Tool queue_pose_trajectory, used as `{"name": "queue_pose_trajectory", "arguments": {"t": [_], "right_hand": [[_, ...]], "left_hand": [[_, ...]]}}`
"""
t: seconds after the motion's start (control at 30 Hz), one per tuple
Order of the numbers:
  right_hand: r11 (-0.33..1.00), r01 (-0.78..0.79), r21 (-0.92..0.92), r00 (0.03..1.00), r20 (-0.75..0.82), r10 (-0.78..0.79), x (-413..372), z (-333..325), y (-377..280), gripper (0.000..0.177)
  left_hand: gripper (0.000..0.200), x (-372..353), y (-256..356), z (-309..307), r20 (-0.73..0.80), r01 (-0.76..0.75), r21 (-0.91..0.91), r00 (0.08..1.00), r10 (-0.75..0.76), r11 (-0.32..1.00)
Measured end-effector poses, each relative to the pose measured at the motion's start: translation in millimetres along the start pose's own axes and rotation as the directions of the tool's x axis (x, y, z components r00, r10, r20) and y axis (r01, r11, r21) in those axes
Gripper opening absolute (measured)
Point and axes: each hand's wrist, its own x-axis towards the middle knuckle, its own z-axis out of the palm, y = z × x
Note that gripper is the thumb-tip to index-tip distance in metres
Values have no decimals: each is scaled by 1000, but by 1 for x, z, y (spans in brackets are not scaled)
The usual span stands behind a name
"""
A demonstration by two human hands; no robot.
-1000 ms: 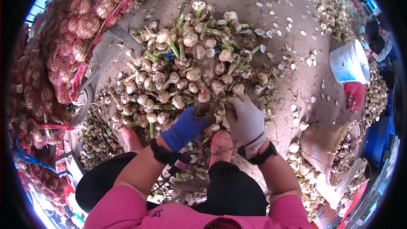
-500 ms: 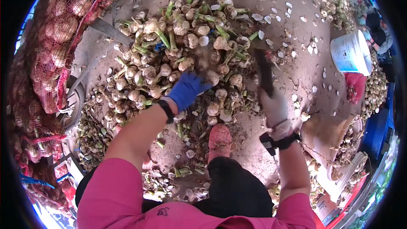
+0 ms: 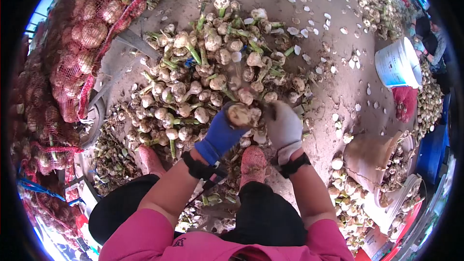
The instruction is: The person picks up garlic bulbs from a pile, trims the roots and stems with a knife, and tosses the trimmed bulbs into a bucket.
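Note:
In its blue glove, my left hand (image 3: 220,133) is closed around a garlic bulb (image 3: 239,114), whose pale cut-looking face is turned up. Close beside it on the right, my right hand (image 3: 284,126) in a whitish glove is closed with its fingers next to the bulb. A dark flat-bladed knife showed in this hand a moment ago; now its blade is mostly hidden or blurred. Beyond both hands spreads a heap of garlic bulbs (image 3: 212,41) with green stems, dirty and loosely piled.
Red mesh sacks of garlic (image 3: 79,34) stand along the left. At right are a white bucket (image 3: 394,63), a tan container lying tilted (image 3: 369,157) and trimmed bulbs (image 3: 345,188). Another person (image 3: 432,41) is at the far right. Peel scraps litter the floor (image 3: 333,92).
My left hand has picked up a garlic bulb from the heap and drawn it toward me. My right hand has swung inward from the right to meet it.

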Motion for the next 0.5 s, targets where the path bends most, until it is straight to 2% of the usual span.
{"name": "queue_pose_trajectory", "arguments": {"t": [0.07, 0.1, 0.13, 0.17, 0.2, 0.23, 0.27, 0.3, 0.33, 0.37, 0.4, 0.43, 0.47, 0.5], "right_hand": [[985, 136, -107, 991, -6, -137, -2, -14, -11, 19], [967, 199, -158, 979, -6, -203, -5, -22, -21, 18], [945, 255, -205, 966, 6, -259, -12, -29, -32, 18], [884, 378, -277, 926, 142, -351, -23, -32, -50, 20], [859, 434, -272, 901, 128, -414, -26, -25, -53, 20], [825, 494, -273, 869, 117, -481, -27, -16, -52, 19], [784, 558, -273, 827, 105, -552, -25, -11, -50, 18], [760, 586, -283, 809, 138, -572, -25, -15, -51, 18], [793, 532, -297, 846, 210, -490, -17, -13, -41, 18], [826, 467, -316, 878, 278, -390, -4, -7, -22, 18], [848, 402, -344, 895, 342, -286, 7, -3, 2, 19], [950, 161, -269, 979, 165, -120, 19, 0, 40, 20], [987, -78, -142, 997, 4, 79, 28, 3, 65, 23], [997, -68, -22, 998, -14, 67, 28, 2, 54, 22]], "left_hand": [[50, 11, 1, -1, -97, 218, 20, 972, -215, 976], [30, 10, -1, -1, -86, 135, -14, 987, -135, 991], [27, 15, -21, -5, -3, 108, 369, 993, -116, 923], [27, 20, -62, -12, 88, 40, 692, 986, -140, 721], [27, 15, -81, -8, 88, 149, 287, 979, -181, 946], [28, 11, -100, -5, 88, 239, -391, 971, -223, 889], [30, 6, -120, -1, 88, 234, -767, 961, -263, 597], [26, -2, -54, 6, 61, 210, -730, 968, -244, 651], [27, -2, -75, -2, 91, 168, -382, 985, -144, 909], [33, -2, -94, -9, 120, 20, 162, 992, -40, 987], [42, -1, -114, -16, 147, -133, 538, 987, 63, 832], [45, -7, -63, -7, 47, -101, 346, 995, 90, 933], [49, -8, -33, -2, -55, -88, 137, 994, 96, 987], [58, -4, -38, 2, -114, 17, -53, 993, -23, 998]]}}
